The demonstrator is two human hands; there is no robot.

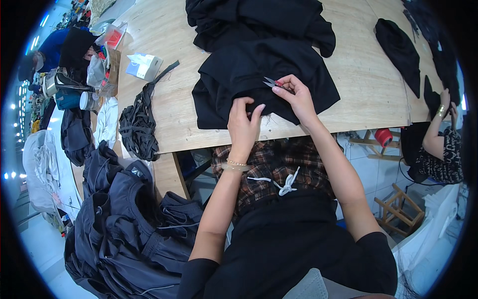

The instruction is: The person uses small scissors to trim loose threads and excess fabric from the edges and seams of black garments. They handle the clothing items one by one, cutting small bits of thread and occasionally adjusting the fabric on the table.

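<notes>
A black garment [279, 65] lies bunched near the front edge of the wooden table, with folds spread to both sides. My left hand [241, 124] is at its near part, fingers curled onto the cloth and thumb to the right; some fingertips are lost in the folds. Just right of it, my right hand [297, 97] grips small thread snips [270, 82] above the garment. Their pointed blades face left and show a small gap, while my fingers cover most of the handle. Fine loose threads hang by the garment's near edge.
More black cloth [259, 20] lies beyond. Left are a tissue box [144, 66], a heap of dark strips [139, 124] and a pile of dark garments [129, 224]. At right, another person's hand [444, 99] rests by black pieces [398, 50]; wooden stools [401, 209] stand below.
</notes>
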